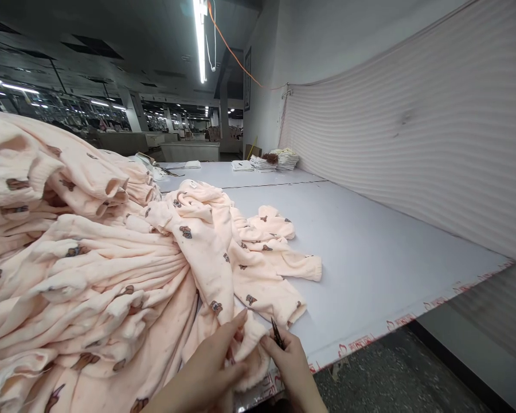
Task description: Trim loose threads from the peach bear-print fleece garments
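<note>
A pale pink fleece garment (208, 252) with small brown bear prints lies on the table, and one end of it reaches the near edge. My left hand (217, 358) grips that end, a cuff-like piece (253, 347), with the fingers partly hidden by cloth. My right hand (290, 358) is closed around small black thread snips (277, 332), their points facing up and away. Its thumb and fingertip also pinch the right side of the same piece. Whether the blades are apart is too small to tell.
A large heap of similar pink garments (86, 275) covers the left side. The pale table (348, 252) has a taped near edge. Stacks of folded white cloth (264, 163) stand at the far end. Striped sheeting (413, 126) hangs along the right, and a tube light (200, 40) hangs overhead.
</note>
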Demonstrator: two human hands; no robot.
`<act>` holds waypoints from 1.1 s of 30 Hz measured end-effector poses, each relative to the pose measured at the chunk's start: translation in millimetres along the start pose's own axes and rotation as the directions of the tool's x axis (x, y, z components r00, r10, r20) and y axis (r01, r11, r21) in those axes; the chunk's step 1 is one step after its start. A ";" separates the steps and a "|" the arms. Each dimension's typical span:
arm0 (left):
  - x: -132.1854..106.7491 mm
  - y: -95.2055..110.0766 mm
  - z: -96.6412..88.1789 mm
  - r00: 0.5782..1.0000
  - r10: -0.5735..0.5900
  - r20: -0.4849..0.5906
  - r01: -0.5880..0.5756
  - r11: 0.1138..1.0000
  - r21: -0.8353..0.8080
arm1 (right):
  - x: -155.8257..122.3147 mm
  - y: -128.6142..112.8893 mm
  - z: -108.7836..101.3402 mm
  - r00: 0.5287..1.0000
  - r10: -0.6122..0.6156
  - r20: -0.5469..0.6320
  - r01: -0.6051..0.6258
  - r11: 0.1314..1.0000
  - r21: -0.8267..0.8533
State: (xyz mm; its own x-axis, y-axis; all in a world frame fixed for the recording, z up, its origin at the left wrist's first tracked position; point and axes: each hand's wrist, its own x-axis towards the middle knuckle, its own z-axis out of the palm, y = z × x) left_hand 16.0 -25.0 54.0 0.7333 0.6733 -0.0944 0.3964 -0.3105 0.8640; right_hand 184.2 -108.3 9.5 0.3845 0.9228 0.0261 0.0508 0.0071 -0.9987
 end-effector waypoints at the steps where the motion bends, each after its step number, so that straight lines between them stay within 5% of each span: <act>1: -1.7 4.7 -0.4 1.000 0.004 0.029 -0.005 0.999 0.035 | 0.8 -2.4 1.8 1.000 -0.010 0.025 0.010 1.000 0.026; 5: 3.7 12.6 3.0 0.999 0.031 -0.025 -0.031 1.000 0.002 | 1.9 -9.9 6.0 0.997 -0.042 0.063 0.039 0.998 0.050; 11: 4.3 -14.1 17.9 0.968 -0.012 -0.250 -0.060 0.958 -0.280 | -15.6 5.4 10.2 0.963 -0.187 -0.195 0.127 0.950 -0.286; 14: -12.1 -27.7 23.5 0.920 0.101 -0.378 -0.090 0.995 0.047 | -22.2 13.0 14.9 0.945 -0.231 -0.233 0.161 0.945 -0.284; 17: -25.6 -32.3 24.7 0.809 0.297 -0.507 -0.059 0.900 0.433 | -24.9 12.3 19.3 0.906 -0.340 -0.252 0.261 0.917 -0.301; 18: -27.8 -31.1 24.1 0.804 0.343 -0.485 -0.078 0.871 0.485 | -25.8 11.4 20.6 0.894 -0.386 -0.229 0.304 0.897 -0.322; 22: -28.3 -19.8 21.1 0.873 0.304 -0.381 -0.153 0.913 0.378 | -30.9 11.4 22.0 0.853 -0.493 -0.171 0.376 0.808 -0.454; 27: -30.3 -16.5 23.2 0.780 0.308 -0.545 -0.212 0.949 0.234 | -28.9 12.4 14.0 0.892 -0.411 -0.186 0.237 0.778 -0.582; 28: -30.5 -16.4 23.4 0.793 0.314 -0.521 -0.246 0.949 0.197 | -26.1 10.8 12.3 0.896 -0.397 -0.200 0.215 0.780 -0.587; 30: -29.3 -14.6 22.8 0.885 0.237 -0.401 -0.239 0.970 0.046 | -18.6 5.1 9.9 0.881 -0.402 -0.248 0.178 0.769 -0.614; 33: -23.7 -10.2 21.6 0.991 -0.035 -0.127 -0.014 0.930 -0.367 | -8.2 -7.8 8.8 0.888 -0.404 -0.220 0.173 0.738 -0.653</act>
State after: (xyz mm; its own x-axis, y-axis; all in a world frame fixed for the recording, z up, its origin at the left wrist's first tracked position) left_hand 6.5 -52.2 36.7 0.6430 0.7634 -0.0614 0.1554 -0.0516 0.9865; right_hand 172.6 -112.6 16.6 0.5239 0.7317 0.4361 0.7057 -0.0861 -0.7032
